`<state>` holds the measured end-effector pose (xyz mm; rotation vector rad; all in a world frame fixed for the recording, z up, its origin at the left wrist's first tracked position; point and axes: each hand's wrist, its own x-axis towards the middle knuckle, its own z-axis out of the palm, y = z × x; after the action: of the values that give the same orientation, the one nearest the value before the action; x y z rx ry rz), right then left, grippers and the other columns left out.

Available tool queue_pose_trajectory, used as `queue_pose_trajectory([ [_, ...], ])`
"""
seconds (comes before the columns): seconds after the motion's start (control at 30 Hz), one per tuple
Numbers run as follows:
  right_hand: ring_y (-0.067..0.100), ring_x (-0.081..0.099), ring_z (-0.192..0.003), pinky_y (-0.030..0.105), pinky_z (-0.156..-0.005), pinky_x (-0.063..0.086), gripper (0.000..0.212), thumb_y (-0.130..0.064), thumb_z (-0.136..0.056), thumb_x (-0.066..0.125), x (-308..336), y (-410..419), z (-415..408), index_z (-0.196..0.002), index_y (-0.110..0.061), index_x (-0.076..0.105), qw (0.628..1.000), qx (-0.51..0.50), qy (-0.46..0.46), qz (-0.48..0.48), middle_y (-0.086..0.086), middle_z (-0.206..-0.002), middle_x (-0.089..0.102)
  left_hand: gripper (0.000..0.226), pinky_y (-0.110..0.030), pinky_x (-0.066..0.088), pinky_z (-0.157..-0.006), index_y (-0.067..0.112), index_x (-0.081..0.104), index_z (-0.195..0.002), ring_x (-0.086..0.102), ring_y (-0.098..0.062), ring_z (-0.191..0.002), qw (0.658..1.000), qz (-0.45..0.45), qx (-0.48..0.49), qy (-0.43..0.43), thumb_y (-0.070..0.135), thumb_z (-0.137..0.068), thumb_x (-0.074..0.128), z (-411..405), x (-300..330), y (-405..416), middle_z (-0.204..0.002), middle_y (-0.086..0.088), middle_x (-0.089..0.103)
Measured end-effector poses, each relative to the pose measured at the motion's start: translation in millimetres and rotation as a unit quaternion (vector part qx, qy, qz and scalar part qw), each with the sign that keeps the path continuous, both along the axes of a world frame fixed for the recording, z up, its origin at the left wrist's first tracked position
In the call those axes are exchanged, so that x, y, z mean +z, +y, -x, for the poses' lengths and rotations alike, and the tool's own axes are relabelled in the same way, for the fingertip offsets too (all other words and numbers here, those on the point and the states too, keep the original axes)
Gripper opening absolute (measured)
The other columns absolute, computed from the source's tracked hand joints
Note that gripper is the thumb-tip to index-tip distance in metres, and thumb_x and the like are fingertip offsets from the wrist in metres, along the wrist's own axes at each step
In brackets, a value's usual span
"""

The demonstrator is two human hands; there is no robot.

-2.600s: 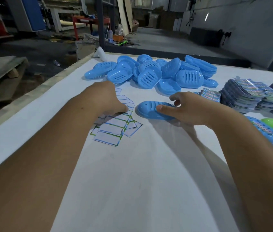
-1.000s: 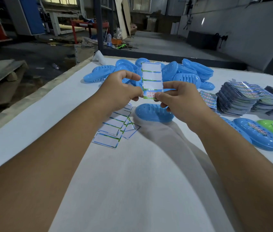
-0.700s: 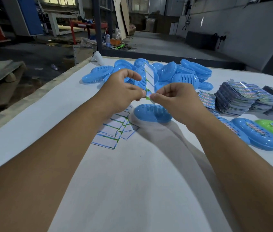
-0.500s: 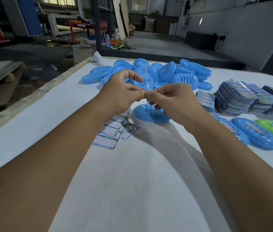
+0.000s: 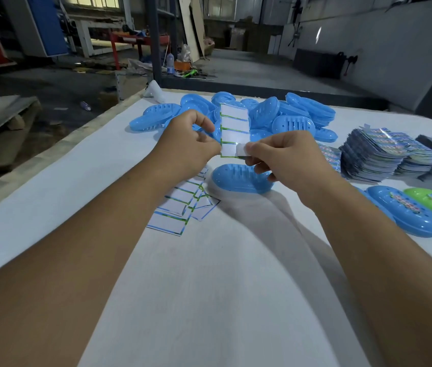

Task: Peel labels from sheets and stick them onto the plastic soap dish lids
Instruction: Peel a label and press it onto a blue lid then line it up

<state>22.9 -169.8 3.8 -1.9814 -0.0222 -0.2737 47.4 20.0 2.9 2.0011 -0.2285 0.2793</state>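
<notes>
Label sheet [image 5: 234, 128] stands upright above the blue lid [image 5: 238, 178], pinched by the left hand [image 5: 191, 144] at nine o'clock so the right hand [image 5: 286, 157] can pinch the last label's corner, probably peeling it.

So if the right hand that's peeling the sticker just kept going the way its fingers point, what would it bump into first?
The right hand points leftward, pinching the label at the bottom of the label sheet. Going straight on, it would probably meet the left hand holding that sheet first, though depth is hard to judge.
</notes>
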Motion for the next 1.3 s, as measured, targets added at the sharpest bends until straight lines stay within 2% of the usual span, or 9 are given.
queue_pose_trajectory([
  [0.2, 0.001, 0.061, -0.052, 0.014, -0.045, 0.047, 0.02, -0.027, -0.089, 0.073, 0, -5, -1, -0.079, -0.011, 0.078, 0.999, -0.019, 0.04, 0.006, -0.005, -0.072, 0.077, 0.022, -0.024, 0.04, -0.058, 0.031, 0.05, -0.088, 0.051, -0.001, -0.053, 0.996, -0.076, 0.031, -0.027, 0.015, -0.086, 0.064, -5, -4, 5, -0.066, 0.008, 0.063],
  [0.63, 0.005, 0.061, -0.056, 0.022, -0.053, 0.041, 0.013, -0.031, -0.083, 0.075, 8, -11, 2, -0.084, -0.018, 0.074, 0.99, -0.037, 0.114, -0.078, -0.004, -0.075, 0.077, 0.008, -0.027, 0.043, -0.061, 0.027, 0.059, -0.082, 0.058, -0.008, -0.077, 0.981, -0.146, 0.126, 0.004, 0.029, -0.081, 0.066, -8, -1, 17, -0.085, 0.008, 0.065],
  [0.77, 0.005, 0.059, -0.055, 0.02, -0.049, 0.038, 0.016, -0.033, -0.082, 0.074, 8, -9, 3, -0.093, -0.021, 0.073, 0.99, -0.031, 0.116, -0.078, -0.006, -0.07, 0.073, 0.013, -0.038, 0.054, -0.071, 0.021, 0.063, -0.091, 0.064, -0.021, -0.081, 0.94, -0.297, 0.158, 0.053, 0.031, -0.084, 0.06, -6, 3, 23, -0.087, -0.002, 0.069],
  [0.9, 0.004, 0.057, -0.054, 0.02, -0.048, 0.037, 0.014, -0.035, -0.082, 0.074, 8, -7, 4, -0.085, -0.022, 0.07, 0.991, -0.031, 0.112, -0.065, -0.007, -0.067, 0.07, 0.023, -0.03, 0.037, -0.056, 0.021, 0.06, -0.105, 0.056, -0.018, -0.077, 0.869, -0.452, 0.178, 0.092, 0.036, -0.087, 0.059, -4, 4, 29, -0.09, -0.001, 0.063],
  [0.97, 0.003, 0.057, -0.051, 0.015, -0.043, 0.038, 0.016, -0.035, -0.082, 0.075, 7, -6, 4, -0.079, -0.02, 0.07, 0.993, -0.039, 0.1, -0.053, -0.008, -0.065, 0.07, 0.023, -0.032, 0.038, -0.059, 0.021, 0.06, -0.104, 0.055, -0.019, -0.078, 0.855, -0.477, 0.193, 0.069, 0.037, -0.088, 0.059, -3, 2, 27, -0.09, -0.001, 0.062],
  [1.07, 0.004, 0.056, -0.047, 0.013, -0.039, 0.038, 0.02, -0.033, -0.082, 0.075, 5, -2, 3, -0.071, -0.017, 0.069, 0.996, -0.049, 0.068, -0.034, -0.008, -0.061, 0.07, 0.016, -0.029, 0.047, -0.062, 0.019, 0.068, -0.087, 0.062, -0.016, -0.078, 0.938, -0.31, 0.154, 0.016, 0.034, -0.085, 0.063, -4, 4, 18, -0.079, -0.001, 0.067],
  [1.13, 0.004, 0.055, -0.045, 0.014, -0.038, 0.037, 0.022, -0.031, -0.082, 0.075, 4, 2, 3, -0.068, -0.016, 0.068, 0.997, -0.054, 0.046, -0.019, -0.008, -0.059, 0.07, 0.02, -0.021, 0.048, -0.054, 0.012, 0.073, -0.08, 0.057, -0.006, -0.06, 0.986, -0.147, 0.084, 0.001, 0.032, -0.082, 0.068, -1, 4, 6, -0.068, -0.002, 0.067],
  [1.23, 0.007, 0.055, -0.049, 0.017, -0.039, 0.039, 0.023, -0.031, -0.08, 0.075, 3, 6, 4, -0.065, -0.013, 0.07, 0.999, -0.05, 0.015, 0.005, -0.003, -0.062, 0.072, 0.014, -0.006, 0.041, -0.047, 0.023, 0.077, -0.074, 0.053, 0.003, -0.052, 0.999, -0.038, -0.01, 0.012, 0.035, -0.081, 0.075, 8, 2, -10, -0.062, 0.006, 0.067],
  [1.3, 0.009, 0.055, -0.052, 0.019, -0.041, 0.039, 0.023, -0.031, -0.078, 0.074, 3, 8, 5, -0.064, -0.013, 0.073, 0.999, -0.041, 0.0, 0.017, 0.001, -0.065, 0.073, 0.012, -0.01, 0.045, -0.058, 0.032, 0.078, -0.07, 0.061, 0.009, -0.062, 0.999, -0.011, -0.046, 0.027, 0.039, -0.08, 0.077, 10, -1, -14, -0.069, 0.015, 0.072],
])
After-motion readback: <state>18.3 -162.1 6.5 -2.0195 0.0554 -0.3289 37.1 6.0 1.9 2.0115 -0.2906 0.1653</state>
